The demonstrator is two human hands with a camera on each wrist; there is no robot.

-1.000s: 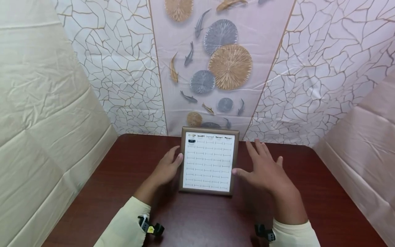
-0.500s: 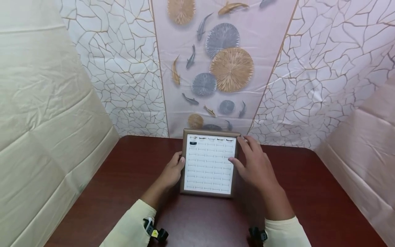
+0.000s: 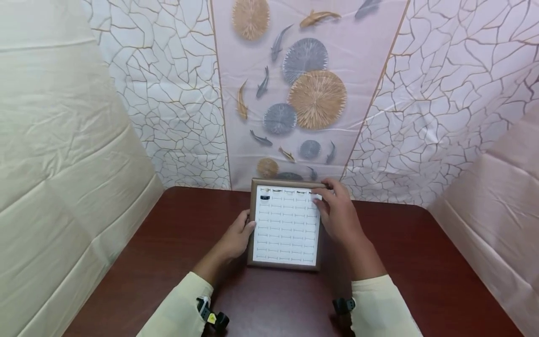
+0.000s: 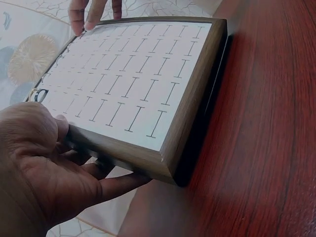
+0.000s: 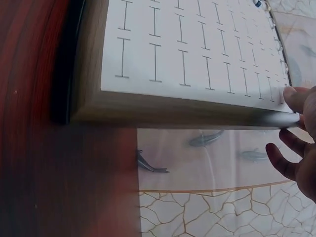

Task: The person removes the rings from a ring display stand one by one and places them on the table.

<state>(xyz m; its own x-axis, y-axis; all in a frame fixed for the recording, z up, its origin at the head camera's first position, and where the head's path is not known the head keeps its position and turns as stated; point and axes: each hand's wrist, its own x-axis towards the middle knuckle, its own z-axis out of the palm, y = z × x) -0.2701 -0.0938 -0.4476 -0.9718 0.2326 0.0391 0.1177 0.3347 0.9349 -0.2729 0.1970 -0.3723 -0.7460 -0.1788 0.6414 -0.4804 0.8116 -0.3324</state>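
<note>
A ring display board (image 3: 287,229) with a brown wooden frame and white slotted panel leans back on the table. Rings sit in its top row, and a wide black ring (image 3: 265,197) sits in the second row at left. My left hand (image 3: 236,236) grips the board's left side, thumb at the front edge and fingers behind, as the left wrist view shows. My right hand (image 3: 338,210) is at the upper right corner. Its thumb and index fingertips come close together over the last top-row slot, hiding it; I cannot tell whether they pinch a ring.
The dark red wooden table (image 3: 168,262) extends around the board. Behind it hangs a patterned cloth (image 3: 269,93) with fish and round shapes. Pale fabric walls (image 3: 63,187) close in the left and right sides.
My right hand has come left from beside the board to its upper right corner, fingers drawing together. My left hand has moved in from beside the frame to hold its left edge.
</note>
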